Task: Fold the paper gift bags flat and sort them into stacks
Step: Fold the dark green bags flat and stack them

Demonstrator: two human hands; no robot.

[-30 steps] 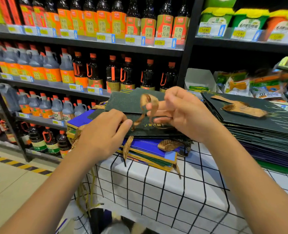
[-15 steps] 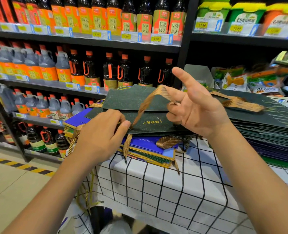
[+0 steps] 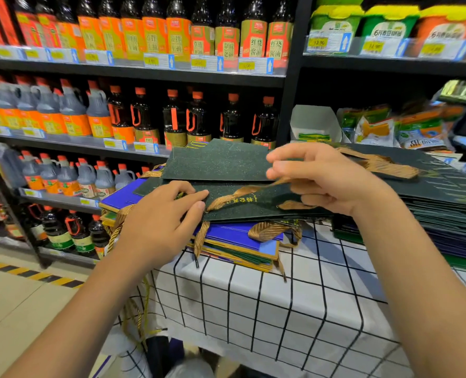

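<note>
We press the green bag point(image 3: 253, 205) flat with our left hand point(image 3: 160, 219), right hand point(image 3: 321, 178) pinching its ribbon point(image 3: 234, 195); right stack point(image 3: 444, 203) tall, unsorted bags remain, we judge

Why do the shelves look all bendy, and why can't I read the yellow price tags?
Head view: the wide lens bows the shelves toward the edges; the price tags are soft and blurred; shiny glare glints on the bottles.

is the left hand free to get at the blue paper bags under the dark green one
Probably yes. The left hand rests on the dark green glitter paper bag right above the blue paper bags, whose near edge sticks out uncovered. Only a brown ribbon handle drapes across it.
</note>
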